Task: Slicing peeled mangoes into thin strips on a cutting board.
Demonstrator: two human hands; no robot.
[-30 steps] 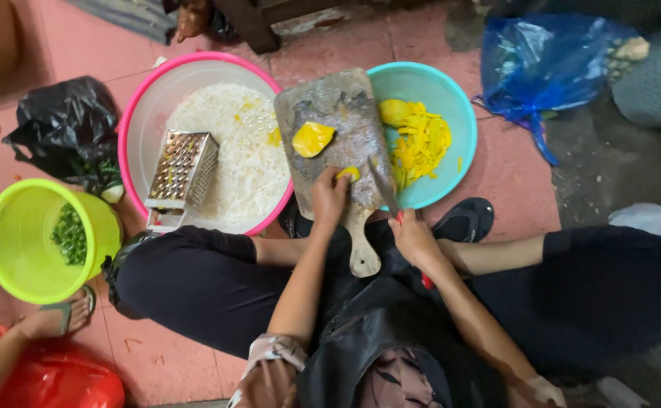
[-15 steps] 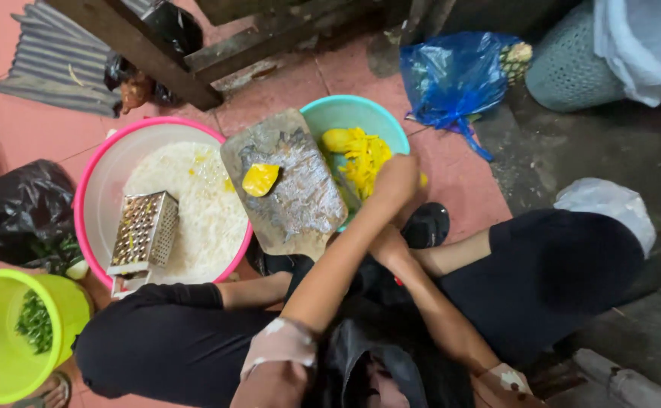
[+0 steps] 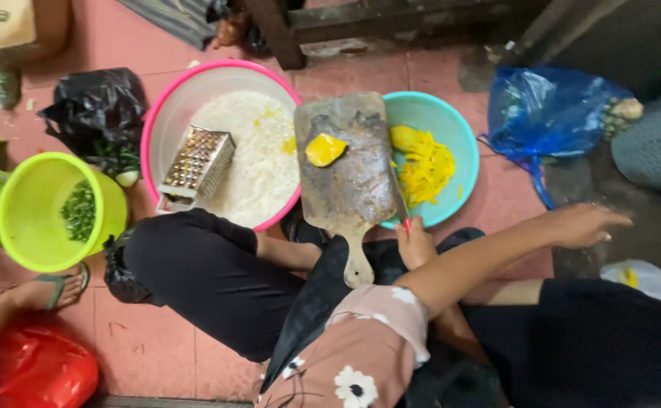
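Pink basin (image 3: 166, 113), teal bowl (image 3: 451, 128), lime bucket (image 3: 28, 189), floral pink sleeve (image 3: 368, 340).

We see the cutting board (image 3: 353, 185) bridging two basins: the one on its left (image 3: 166, 128) holds a grater (image 3: 197, 162), the one on its right (image 3: 463, 147) holds cut strips (image 3: 425, 162). A chunk (image 3: 324, 149) lies on the board. A bucket (image 3: 21, 227) stands far left, a bag (image 3: 549, 113) far right.

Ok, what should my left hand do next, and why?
Probably bring the left hand over to steady the yellow piece on the cutting board: it is open and empty to the right, while the right hand holds the knife at the board's edge.
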